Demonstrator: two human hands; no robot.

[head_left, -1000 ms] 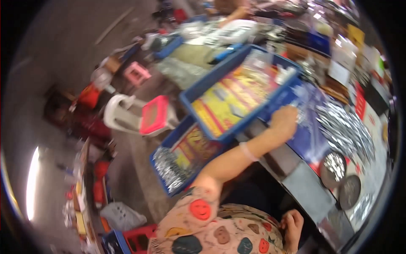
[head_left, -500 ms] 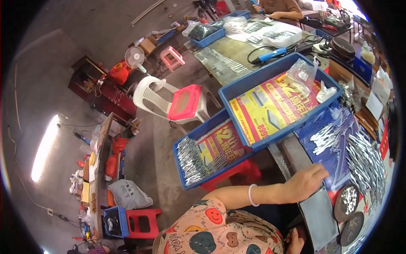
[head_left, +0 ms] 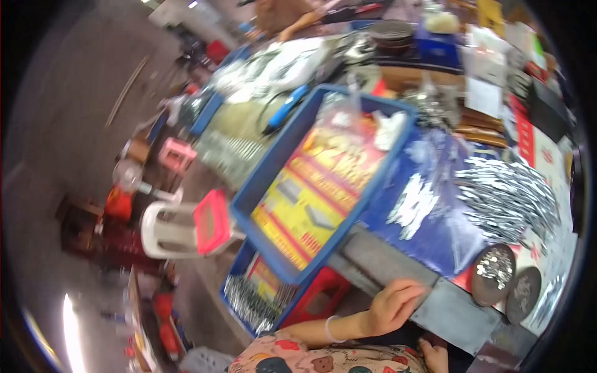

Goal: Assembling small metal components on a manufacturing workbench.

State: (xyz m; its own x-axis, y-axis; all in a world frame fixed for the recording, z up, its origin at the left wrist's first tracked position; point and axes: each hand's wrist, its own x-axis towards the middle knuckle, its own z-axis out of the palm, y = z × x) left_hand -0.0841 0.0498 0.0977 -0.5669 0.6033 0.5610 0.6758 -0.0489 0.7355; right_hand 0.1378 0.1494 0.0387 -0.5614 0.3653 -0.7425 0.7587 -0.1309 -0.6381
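Observation:
My left hand [head_left: 393, 309], a pale bracelet at its wrist, is over the near edge of a grey metal plate [head_left: 457, 316]. Its fingers are bent and pressed together; anything between them is too blurred to make out. Lower down, by the table's near edge, my right hand [head_left: 434, 355] shows only partly, its fingers curled, what they hold hidden. Beyond the plate, a small pile of slim silvery metal pieces [head_left: 413, 205] lies on a blue sheet [head_left: 444, 248]. A larger heap of similar pieces [head_left: 507, 196] lies farther right. A round dark dish [head_left: 477, 289] holds small shiny parts.
A second dark dish [head_left: 523, 295] adjoins the first. A large blue tray [head_left: 283, 270] lined with printed paper overlaps a lower blue tray [head_left: 233, 297] holding metal pieces. A red stool [head_left: 320, 295] is below. Across the table, a blue-handled tool [head_left: 287, 109] lies near another person's arm [head_left: 301, 25].
The view has turned, shifting the trays left and downward in the picture. My left hand has drawn back from the blue sheet's edge toward me. My right hand stays low.

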